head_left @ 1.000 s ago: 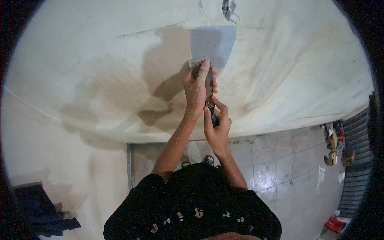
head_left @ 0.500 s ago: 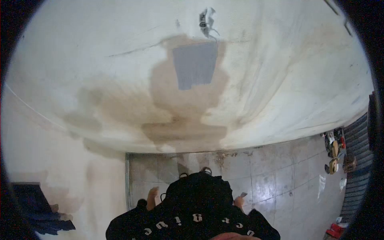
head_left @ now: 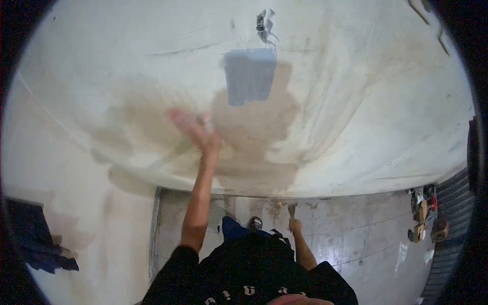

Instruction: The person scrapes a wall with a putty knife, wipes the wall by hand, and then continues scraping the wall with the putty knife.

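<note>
My left hand is raised in front of the stained wall, palm side towards it. Its fingers are stretched out and smeared by motion, with the thumb apart and nothing in the grip. Lower down, over the floor at my right side, my right hand is closed round a small hand tool with a flared, flat grey end that points at the wall's foot. Above and right of the left hand is a grey rectangular patch on the wall, partly under my shadow.
A small fixture with loose wires sticks out above the patch. Tiled floor meets the wall, with debris along the joint. Shoes and other items lie by a ribbed shutter at right. A dark patch marks the left wall.
My left hand has risen from beside my body to the wall, fingers outstretched. My right hand has moved forward with the tool. The view has shifted slightly.
</note>
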`<state>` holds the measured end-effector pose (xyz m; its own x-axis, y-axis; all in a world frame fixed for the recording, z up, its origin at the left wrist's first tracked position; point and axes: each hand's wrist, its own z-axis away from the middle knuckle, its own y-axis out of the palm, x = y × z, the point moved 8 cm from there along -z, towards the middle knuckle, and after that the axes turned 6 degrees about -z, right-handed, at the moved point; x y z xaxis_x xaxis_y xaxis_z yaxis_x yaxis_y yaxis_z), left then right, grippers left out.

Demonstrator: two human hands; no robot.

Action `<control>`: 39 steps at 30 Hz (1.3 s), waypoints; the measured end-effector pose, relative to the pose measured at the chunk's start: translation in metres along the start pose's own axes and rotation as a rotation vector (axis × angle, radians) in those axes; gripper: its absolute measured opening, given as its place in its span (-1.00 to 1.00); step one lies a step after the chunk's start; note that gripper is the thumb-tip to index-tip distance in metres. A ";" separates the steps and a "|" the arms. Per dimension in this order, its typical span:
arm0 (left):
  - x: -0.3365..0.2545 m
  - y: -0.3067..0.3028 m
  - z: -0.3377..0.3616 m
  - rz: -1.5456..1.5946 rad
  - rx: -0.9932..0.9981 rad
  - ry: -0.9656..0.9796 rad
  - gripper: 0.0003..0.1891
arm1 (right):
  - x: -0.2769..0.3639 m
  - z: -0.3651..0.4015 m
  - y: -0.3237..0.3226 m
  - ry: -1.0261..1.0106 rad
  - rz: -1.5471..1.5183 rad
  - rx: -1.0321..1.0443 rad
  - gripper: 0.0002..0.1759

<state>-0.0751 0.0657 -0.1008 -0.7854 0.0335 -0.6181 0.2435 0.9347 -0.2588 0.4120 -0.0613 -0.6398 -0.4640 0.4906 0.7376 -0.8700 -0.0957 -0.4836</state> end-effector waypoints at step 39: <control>0.201 -0.551 0.759 -0.964 1.700 -0.300 -0.52 | -0.189 0.210 -0.063 -0.382 0.856 0.188 -0.63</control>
<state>0.0650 -0.7112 -0.6459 -0.9066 -0.4098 0.1005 0.2109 -0.6464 -0.7332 0.5192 -0.3301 -0.6501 -0.9493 -0.1233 0.2893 -0.2077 -0.4449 -0.8712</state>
